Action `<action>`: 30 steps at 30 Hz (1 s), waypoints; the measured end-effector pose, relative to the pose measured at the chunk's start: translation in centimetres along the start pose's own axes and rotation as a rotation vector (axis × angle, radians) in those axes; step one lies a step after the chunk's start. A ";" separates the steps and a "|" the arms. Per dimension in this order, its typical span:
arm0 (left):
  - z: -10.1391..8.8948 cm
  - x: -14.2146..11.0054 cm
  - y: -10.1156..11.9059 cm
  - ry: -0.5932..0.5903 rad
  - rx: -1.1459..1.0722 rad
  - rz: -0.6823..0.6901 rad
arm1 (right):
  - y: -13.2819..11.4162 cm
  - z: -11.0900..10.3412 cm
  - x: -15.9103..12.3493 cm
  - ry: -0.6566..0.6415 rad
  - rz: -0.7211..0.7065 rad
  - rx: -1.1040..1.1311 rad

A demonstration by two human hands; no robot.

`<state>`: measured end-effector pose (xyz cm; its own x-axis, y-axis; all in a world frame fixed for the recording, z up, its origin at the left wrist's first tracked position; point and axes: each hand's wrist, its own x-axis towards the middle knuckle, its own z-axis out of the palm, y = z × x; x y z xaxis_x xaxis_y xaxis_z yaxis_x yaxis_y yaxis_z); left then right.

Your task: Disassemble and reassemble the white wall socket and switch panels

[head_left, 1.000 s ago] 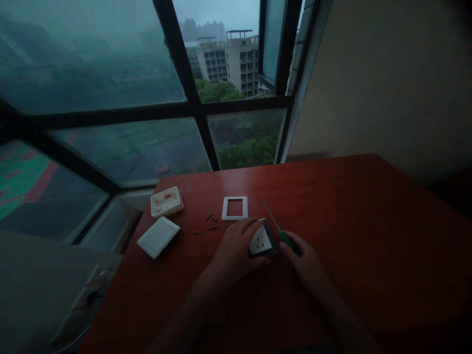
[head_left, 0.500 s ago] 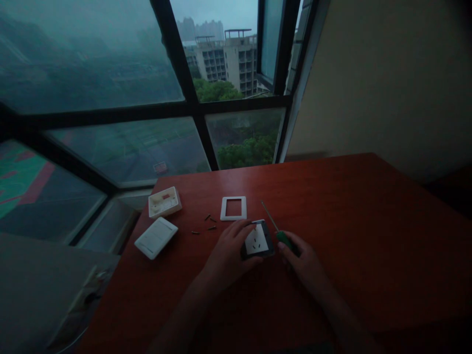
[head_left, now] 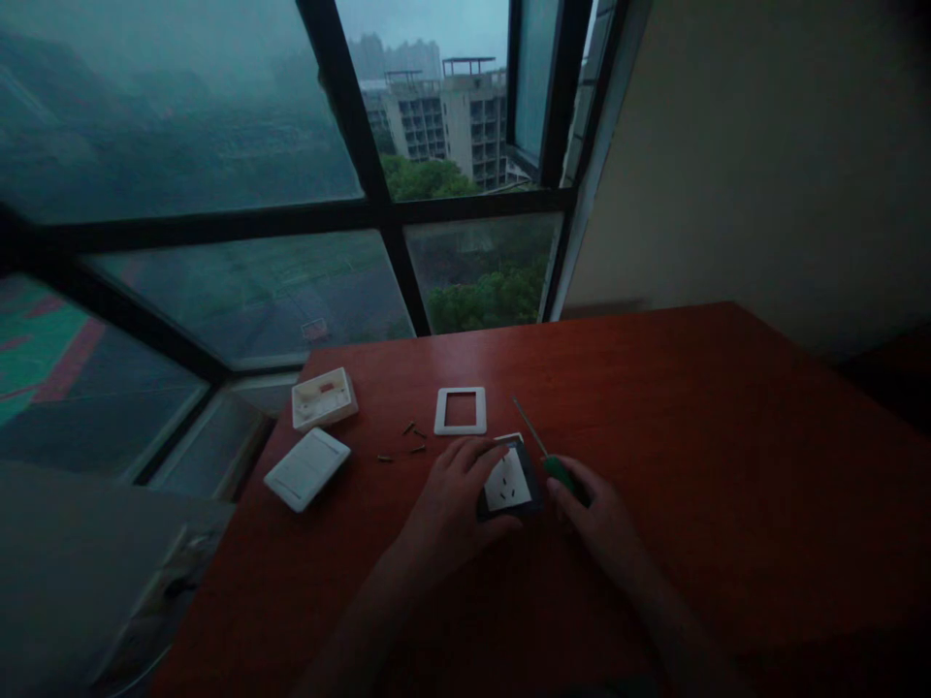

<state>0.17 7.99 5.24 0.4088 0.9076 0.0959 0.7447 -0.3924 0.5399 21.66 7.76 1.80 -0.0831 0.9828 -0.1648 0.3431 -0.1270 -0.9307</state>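
My left hand (head_left: 451, 504) grips a wall socket module (head_left: 509, 482), white-faced with a dark frame, lying on the red-brown table (head_left: 655, 407). Its fingers wrap the module's left and top edges. Beside it, my right hand (head_left: 600, 514) holds a green-handled screwdriver (head_left: 557, 467). The thin metal shaft points away and to the left, past the module's right edge. The two hands are nearly touching across the module.
A white square cover frame (head_left: 461, 410) lies just beyond the socket. Several small screws (head_left: 408, 441) are scattered to its left. A white back box (head_left: 324, 397) and a white switch plate (head_left: 307, 468) sit near the table's left edge. A large window rises behind.
My left hand has turned the socket module on the table, so its white face sits at a different angle. The right hand with the screwdriver has hardly shifted.
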 end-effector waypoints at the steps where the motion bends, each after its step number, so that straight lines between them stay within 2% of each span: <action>1: 0.0 0.1 0.1 -0.004 0.003 -0.002 | 0.1 0.0 0.0 0.008 -0.009 -0.001; 7: -0.2 0.5 0.6 0.028 0.000 -0.012 | 0.1 0.0 0.0 -0.018 0.017 0.014; 11: -0.3 0.7 0.3 0.044 -0.035 -0.009 | 0.2 0.0 0.0 0.016 -0.007 0.019; 18: 0.2 1.0 -0.8 0.047 -0.079 -0.017 | 0.4 0.2 -0.1 0.020 -0.020 0.017; 30: 0.1 0.6 -1.0 0.024 -0.149 0.016 | -0.1 0.2 -0.1 0.025 -0.027 -0.006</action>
<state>-0.24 8.94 4.64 0.4054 0.9056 0.1244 0.6513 -0.3817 0.6559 21.41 7.69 1.85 -0.0688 0.9890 -0.1311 0.3468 -0.0995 -0.9326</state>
